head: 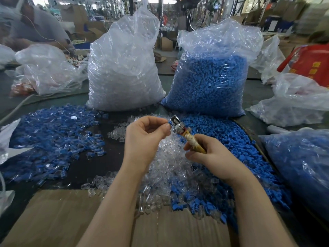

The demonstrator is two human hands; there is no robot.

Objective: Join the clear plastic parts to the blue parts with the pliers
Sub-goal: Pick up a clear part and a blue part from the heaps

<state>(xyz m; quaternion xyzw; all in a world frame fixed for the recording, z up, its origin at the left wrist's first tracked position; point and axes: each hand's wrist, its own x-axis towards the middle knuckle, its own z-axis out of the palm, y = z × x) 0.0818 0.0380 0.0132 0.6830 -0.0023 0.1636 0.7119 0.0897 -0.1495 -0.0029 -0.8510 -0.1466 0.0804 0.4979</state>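
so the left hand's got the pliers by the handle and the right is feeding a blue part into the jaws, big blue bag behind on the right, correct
Hands are swapped. In the head view the right hand grips the pliers by the handle, and the left hand pinches the blue part at the jaws. The blue bag is behind on the right.

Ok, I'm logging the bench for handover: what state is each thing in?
left hand: pinching a blue part at the plier head
right hand: gripping the pliers by the handle
clear-parts bag: open-topped, upright
blue-parts bag: open-topped, upright
joined pieces: heaped at left
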